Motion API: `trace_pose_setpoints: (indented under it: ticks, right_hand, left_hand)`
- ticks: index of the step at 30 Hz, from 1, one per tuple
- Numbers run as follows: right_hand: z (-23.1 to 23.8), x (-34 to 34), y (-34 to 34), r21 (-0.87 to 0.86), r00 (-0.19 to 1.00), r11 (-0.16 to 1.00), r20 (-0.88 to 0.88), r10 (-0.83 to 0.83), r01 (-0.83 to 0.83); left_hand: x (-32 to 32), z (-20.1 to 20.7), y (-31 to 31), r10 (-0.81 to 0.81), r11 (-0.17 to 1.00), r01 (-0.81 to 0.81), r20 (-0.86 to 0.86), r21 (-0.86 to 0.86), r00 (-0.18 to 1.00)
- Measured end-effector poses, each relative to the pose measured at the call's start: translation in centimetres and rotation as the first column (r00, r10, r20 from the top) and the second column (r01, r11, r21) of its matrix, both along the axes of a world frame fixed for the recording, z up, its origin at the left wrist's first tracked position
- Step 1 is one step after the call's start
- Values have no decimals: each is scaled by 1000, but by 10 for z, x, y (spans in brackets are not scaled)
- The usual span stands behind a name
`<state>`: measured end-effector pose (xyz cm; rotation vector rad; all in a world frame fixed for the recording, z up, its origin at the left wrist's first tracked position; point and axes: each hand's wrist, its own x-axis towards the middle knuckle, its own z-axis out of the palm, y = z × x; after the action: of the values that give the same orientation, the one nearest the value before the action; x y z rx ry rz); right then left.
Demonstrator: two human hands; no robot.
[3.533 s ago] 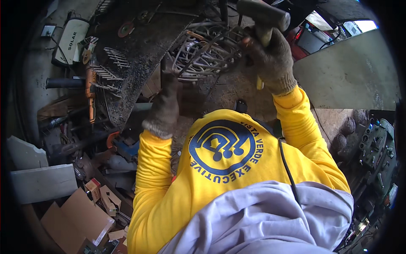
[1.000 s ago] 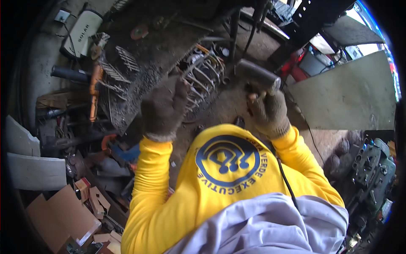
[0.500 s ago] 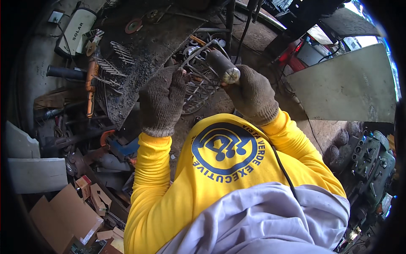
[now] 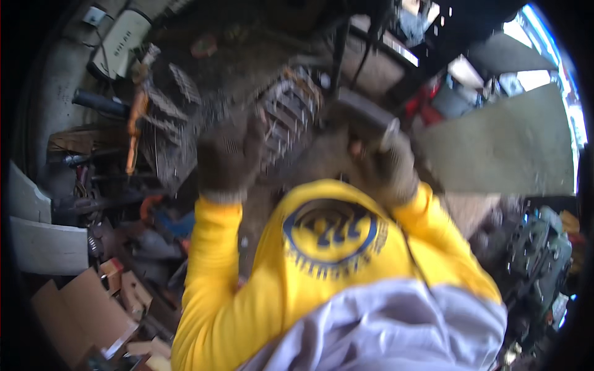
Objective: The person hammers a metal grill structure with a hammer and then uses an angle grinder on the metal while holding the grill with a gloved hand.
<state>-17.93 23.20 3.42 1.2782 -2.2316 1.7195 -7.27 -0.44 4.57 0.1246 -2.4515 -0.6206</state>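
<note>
Both hands wear dark knitted work gloves, and motion blurs them. My left hand (image 4: 226,157) is closed at the near left edge of a metal frame (image 4: 288,117) with several cross bars, thumb along its side. My right hand (image 4: 390,170) is wrapped round a hammer, its handle hidden in the glove. The dark, cylindrical hammer head (image 4: 365,111) lies across above the fist, right of the frame and apart from it. Its worn, pale end points right.
On the dark worktable (image 4: 229,74) at the left lie metal bar pieces (image 4: 167,102) and an orange power tool (image 4: 137,117). A large flat sheet (image 4: 501,145) stands at right, above a grey-green machine (image 4: 535,247). Cardboard boxes (image 4: 80,315) sit at lower left.
My right hand has moved right and slightly toward me, and the hammer head has turned more crosswise. My left hand has shifted slightly left. The frame's cross bars now face up more.
</note>
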Motion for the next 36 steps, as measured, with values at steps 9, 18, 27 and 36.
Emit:
trace_pose_setpoints:
  ticks: [9, 18, 27, 36]
  right_hand:
    - [-24, -20, -21, 154, 987, 988, 151, -54, 30]
    - [9, -4, -1, -295, 873, 949, 485, 51, 109]
    - [19, -21, -24, -41, 999, 999, 35, 5, -4]
    - [-19, -17, -32, 246, 990, 968, 119, -70, 39]
  left_hand:
    - [-21, 4, -5, 3, 999, -2, -41, 41, 999]
    - [-22, -4, -9, 11, 998, -8, -51, 67, 999]
    - [-22, 5, -25, 56, 996, -64, 133, 61, 990]
    - [-17, 10, -13, -38, 998, 37, 8, 56, 999]
